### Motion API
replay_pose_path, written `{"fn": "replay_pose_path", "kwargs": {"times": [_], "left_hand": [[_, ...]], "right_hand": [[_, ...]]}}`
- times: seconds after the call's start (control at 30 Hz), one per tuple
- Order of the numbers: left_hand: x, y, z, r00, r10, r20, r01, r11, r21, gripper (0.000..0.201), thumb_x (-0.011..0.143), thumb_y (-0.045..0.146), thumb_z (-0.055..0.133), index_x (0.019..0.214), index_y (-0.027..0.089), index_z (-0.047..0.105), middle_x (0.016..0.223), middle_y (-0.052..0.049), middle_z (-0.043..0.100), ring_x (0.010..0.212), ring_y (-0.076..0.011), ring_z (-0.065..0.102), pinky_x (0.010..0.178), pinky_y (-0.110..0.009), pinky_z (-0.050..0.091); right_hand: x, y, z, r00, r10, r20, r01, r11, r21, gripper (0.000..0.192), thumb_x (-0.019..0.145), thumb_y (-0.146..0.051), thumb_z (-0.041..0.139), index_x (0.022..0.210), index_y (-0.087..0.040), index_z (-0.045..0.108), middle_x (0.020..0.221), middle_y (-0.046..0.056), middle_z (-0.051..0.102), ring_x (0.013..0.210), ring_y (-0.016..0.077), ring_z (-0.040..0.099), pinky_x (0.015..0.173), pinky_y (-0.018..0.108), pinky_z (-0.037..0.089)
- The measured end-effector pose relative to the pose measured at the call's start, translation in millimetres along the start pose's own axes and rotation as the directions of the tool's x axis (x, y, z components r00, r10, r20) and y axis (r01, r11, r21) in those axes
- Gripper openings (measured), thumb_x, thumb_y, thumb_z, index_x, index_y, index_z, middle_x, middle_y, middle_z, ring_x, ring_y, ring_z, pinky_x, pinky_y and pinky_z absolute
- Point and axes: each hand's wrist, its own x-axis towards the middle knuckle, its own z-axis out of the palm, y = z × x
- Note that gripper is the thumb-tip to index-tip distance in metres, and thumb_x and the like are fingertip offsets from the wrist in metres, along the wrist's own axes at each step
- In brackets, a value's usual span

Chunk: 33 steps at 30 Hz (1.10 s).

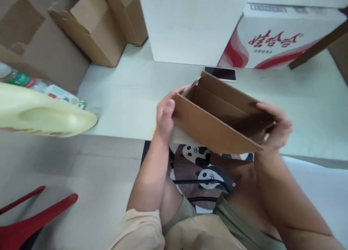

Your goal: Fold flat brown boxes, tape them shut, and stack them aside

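Observation:
A brown cardboard box (pixel 214 125) is held up over the front edge of the table, its open top facing me and tilted down to the right. Inside, the part that shows looks bare. My left hand (pixel 165 112) grips its left end, thumb on the near side and fingers behind. My right hand (pixel 278 128) is wrapped round the right end, with fingers over the far rim. Just behind the box a phone (pixel 221 73) lies on the table, dark screen up.
The pale table (pixel 116 101) carries a large white box (pixel 190 25), a red-and-white printed carton (pixel 277 43) and brown cardboard boxes (pixel 100 32). At left are a pale yellow object (pixel 49 110) and a plastic bottle (pixel 16 77). A red chair-like object (pixel 35 221) stands lower left.

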Motion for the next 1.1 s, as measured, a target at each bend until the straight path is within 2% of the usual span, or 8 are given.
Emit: {"fn": "replay_pose_path", "kwargs": {"times": [0.17,0.27,0.37,0.53,0.7,0.87,0.97,1.1], "left_hand": [[0.3,-2.3,14.5,0.989,-0.068,-0.128,0.066,0.998,-0.024,0.065,0.085,0.082,0.052,0.098,0.025,0.081,0.109,-0.006,0.079,0.115,-0.0305,0.072,0.108,-0.049,0.054],[-0.7,-3.1,20.4,0.981,-0.078,-0.180,0.074,0.997,-0.027,0.071,0.086,0.085,0.045,0.084,0.023,0.080,0.095,-0.006,0.079,0.106,-0.0288,0.074,0.107,-0.052,0.054],[-2.5,-6.3,24.3,0.983,0.003,-0.185,0.001,1.000,0.022,0.065,0.090,0.078,0.048,0.065,0.024,0.074,0.074,-0.003,0.074,0.095,-0.0253,0.076,0.107,-0.052,0.053],[-3.7,-14.8,29.5,0.977,0.067,-0.204,-0.028,0.982,0.188,0.058,0.085,0.072,0.063,0.056,0.022,0.065,0.060,-0.001,0.064,0.090,-0.0221,0.074,0.105,-0.047,0.054],[-2.3,-19.5,33.0,0.972,0.041,-0.233,0.024,0.964,0.266,0.050,0.078,0.072,0.072,0.080,0.021,0.070,0.084,-0.003,0.071,0.097,-0.0206,0.072,0.102,-0.041,0.055],[-1.8,-21.6,24.2,0.989,0.040,-0.146,0.015,0.935,0.354,0.062,0.073,0.069,0.078,0.119,0.030,0.065,0.131,-0.006,0.067,0.125,-0.0259,0.065,0.113,-0.043,0.050],[-3.3,-21.9,16.9,0.997,0.014,-0.078,0.020,0.907,0.421,0.059,0.076,0.068,0.075,0.121,0.031,0.068,0.144,-0.007,0.061,0.130,-0.0296,0.063,0.116,-0.049,0.048],[-4.8,-19.5,13.1,1.000,0.028,0.007,-0.029,0.884,0.466,0.041,0.085,0.061,0.070,0.109,0.029,0.078,0.141,-0.005,0.065,0.136,-0.0306,0.060,0.120,-0.052,0.043]], "right_hand": [[-7.3,15.6,-0.6,0.998,0.053,-0.039,-0.040,0.962,0.270,0.043,0.096,-0.048,0.047,0.135,-0.037,0.062,0.112,0.000,0.074,0.100,0.0231,0.070,0.089,0.044,0.056],[-10.7,18.9,-5.9,0.996,0.087,-0.006,-0.082,0.958,0.273,0.047,0.095,-0.051,0.056,0.141,-0.043,0.050,0.115,0.000,0.071,0.091,0.0192,0.070,0.084,0.039,0.059],[-13.3,23.2,-10.5,0.984,0.175,0.018,-0.175,0.962,0.211,0.044,0.092,-0.051,0.065,0.132,-0.037,0.054,0.112,0.002,0.071,0.088,0.0182,0.070,0.082,0.037,0.060],[-11.6,27.4,-8.4,0.966,0.256,0.043,-0.257,0.916,0.309,0.012,0.094,-0.036,0.066,0.104,-0.030,0.069,0.101,-0.001,0.075,0.094,0.0169,0.073,0.083,0.033,0.061],[-10.9,24.8,-4.1,0.965,0.259,0.050,-0.254,0.857,0.448,0.016,0.093,-0.037,0.063,0.098,-0.029,0.076,0.101,0.001,0.077,0.100,0.0217,0.073,0.091,0.041,0.060],[-10.6,19.7,-8.0,0.972,0.226,0.060,-0.229,0.876,0.425,0.047,0.093,-0.057,0.044,0.084,-0.026,0.078,0.101,0.007,0.076,0.100,0.0280,0.071,0.093,0.051,0.057],[-9.5,15.8,-9.7,0.968,0.246,0.053,-0.251,0.923,0.292,0.035,0.089,-0.042,0.049,0.072,-0.026,0.075,0.098,0.006,0.074,0.095,0.0263,0.070,0.091,0.050,0.057],[-7.7,13.3,-12.2,0.965,0.243,0.098,-0.258,0.946,0.194,0.024,0.080,-0.026,0.054,0.067,-0.027,0.073,0.098,0.004,0.072,0.095,0.0241,0.068,0.091,0.047,0.056]]}}
